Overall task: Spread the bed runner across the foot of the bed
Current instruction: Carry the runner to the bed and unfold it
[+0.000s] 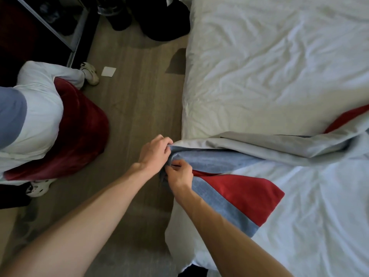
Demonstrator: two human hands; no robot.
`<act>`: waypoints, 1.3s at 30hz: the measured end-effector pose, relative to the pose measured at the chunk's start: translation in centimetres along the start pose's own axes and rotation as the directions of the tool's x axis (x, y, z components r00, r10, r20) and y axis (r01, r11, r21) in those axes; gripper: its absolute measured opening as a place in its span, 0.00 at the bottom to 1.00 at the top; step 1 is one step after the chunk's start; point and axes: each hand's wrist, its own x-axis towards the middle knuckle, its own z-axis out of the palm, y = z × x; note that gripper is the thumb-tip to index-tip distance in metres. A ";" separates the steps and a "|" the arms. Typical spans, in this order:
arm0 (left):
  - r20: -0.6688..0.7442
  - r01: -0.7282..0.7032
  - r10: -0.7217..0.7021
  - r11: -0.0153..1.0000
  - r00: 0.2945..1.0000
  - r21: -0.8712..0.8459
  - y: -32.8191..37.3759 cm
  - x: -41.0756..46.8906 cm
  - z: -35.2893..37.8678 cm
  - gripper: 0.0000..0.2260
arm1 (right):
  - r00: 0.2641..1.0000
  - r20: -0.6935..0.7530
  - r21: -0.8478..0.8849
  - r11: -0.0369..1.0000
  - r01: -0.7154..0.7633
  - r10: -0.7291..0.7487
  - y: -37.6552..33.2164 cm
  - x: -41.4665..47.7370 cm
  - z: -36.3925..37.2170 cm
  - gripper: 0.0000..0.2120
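— Both hands are at the near corner of the bed (279,66) now. Left hand (154,152) is curled shut, fingers pinching the end of the bed runner (225,188); right hand (180,173) just beside it, also closed on that same bunched end.

— And how does the runner lie?

— It's a blue and red strip with pale backing, stretched from the hands at the bed's edge away across the white duvet toward the far side, so its long axis runs crosswise over the mattress. It's folded and twisted, not flat: one red and blue flap angles down toward the camera, and a grey layer is doubled over along the upper edge.

— Anything off the bed?

— Wooden floor (131,108) to the left, and a red chair (83,136) with white bedding (42,116) heaped on it.
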 end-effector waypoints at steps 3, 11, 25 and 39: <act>0.023 0.009 -0.010 0.999 1.000 0.047 0.8 -0.2 -0.1 0.09 | 1.000 0.014 0.000 1.000 0.006 -0.006 0.1 -0.2 -1.3 0.08; -0.113 -0.113 0.134 0.978 0.984 0.173 7.4 -0.1 0.3 0.12 | 0.976 -0.079 -0.243 0.954 0.177 -0.201 -1.2 -0.1 -13.4 0.12; 0.029 -0.278 0.277 0.960 0.961 0.045 29.8 1.6 7.1 0.14 | 0.844 0.017 -0.784 0.516 0.344 -0.536 -0.5 1.9 -38.7 0.14; 0.135 -0.249 0.235 0.964 0.963 0.098 31.3 4.9 11.0 0.16 | 0.762 0.198 -0.967 0.005 0.256 -0.616 -2.5 7.9 -44.5 0.14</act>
